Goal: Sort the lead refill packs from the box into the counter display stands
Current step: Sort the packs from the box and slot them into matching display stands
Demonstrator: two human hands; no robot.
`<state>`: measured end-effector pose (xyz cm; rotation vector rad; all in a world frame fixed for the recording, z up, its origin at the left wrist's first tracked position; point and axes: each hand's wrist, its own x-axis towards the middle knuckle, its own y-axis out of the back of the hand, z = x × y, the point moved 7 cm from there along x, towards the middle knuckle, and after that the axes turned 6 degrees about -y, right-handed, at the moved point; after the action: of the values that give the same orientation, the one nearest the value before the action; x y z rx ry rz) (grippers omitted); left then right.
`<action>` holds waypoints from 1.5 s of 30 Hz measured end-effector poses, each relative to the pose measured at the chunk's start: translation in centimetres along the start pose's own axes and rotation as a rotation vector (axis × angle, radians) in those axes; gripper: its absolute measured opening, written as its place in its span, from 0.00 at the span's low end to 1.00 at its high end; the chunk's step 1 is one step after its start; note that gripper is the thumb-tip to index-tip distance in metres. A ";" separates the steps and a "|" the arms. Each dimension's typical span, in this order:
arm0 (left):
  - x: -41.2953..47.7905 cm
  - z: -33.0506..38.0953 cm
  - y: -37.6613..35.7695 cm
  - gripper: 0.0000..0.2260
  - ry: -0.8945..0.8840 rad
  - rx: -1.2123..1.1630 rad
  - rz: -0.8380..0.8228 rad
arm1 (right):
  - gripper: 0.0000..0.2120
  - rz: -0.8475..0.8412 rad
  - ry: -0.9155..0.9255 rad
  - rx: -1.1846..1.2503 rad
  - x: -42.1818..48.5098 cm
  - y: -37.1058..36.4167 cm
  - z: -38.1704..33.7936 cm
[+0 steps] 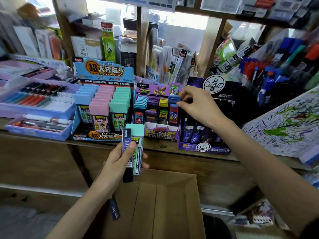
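Right hand is reached forward and left over the wooden counter, forearm entering from the lower right, wrist slightly bent. The cap of a blue-capped lead refill pack with a red printed body is pinched between thumb and fingertips. That pack is held upright at the rightmost column of the purple cardboard display stand, header marked "ULTRAMAN", "100" and "0.7mm HB"; teal, purple and yellow caps are seen in its other columns. Left hand is raised above the open brown cardboard box, palm turned inward, fingers wrapped round two upright packs: a dark navy lead pack in front, pressed by the thumb, and a mint-capped clear lead pack behind it. Another dark pack is seen below the left wrist; whether it is held cannot be told. The light blue display stand on the left is printed "1=10", "超大容量", "2B/0.7MM MPR-2086A" and "24PCS", with blue, pink and mint rows. The dark purple stand on the right is loaded with navy packs; its small print is not legible.
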<state>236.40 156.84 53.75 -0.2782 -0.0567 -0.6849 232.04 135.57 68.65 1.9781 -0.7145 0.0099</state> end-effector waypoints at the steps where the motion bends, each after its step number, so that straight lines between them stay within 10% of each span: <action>1: 0.0 0.0 0.0 0.20 0.000 -0.001 -0.002 | 0.05 0.007 -0.002 0.009 0.1 0.1 0.0; 28: 0.2 0.5 -1.2 0.16 -0.024 0.090 -0.056 | 0.14 -0.061 0.057 -0.274 0.9 -0.9 1.1; 45: 1.3 -0.2 -6.4 0.15 -0.014 0.093 -0.148 | 0.17 0.260 0.045 -0.211 -8.7 3.6 9.0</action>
<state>233.34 151.28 55.27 -0.1907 -0.1228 -0.8249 220.57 131.24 64.40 1.6700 -0.9017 0.1298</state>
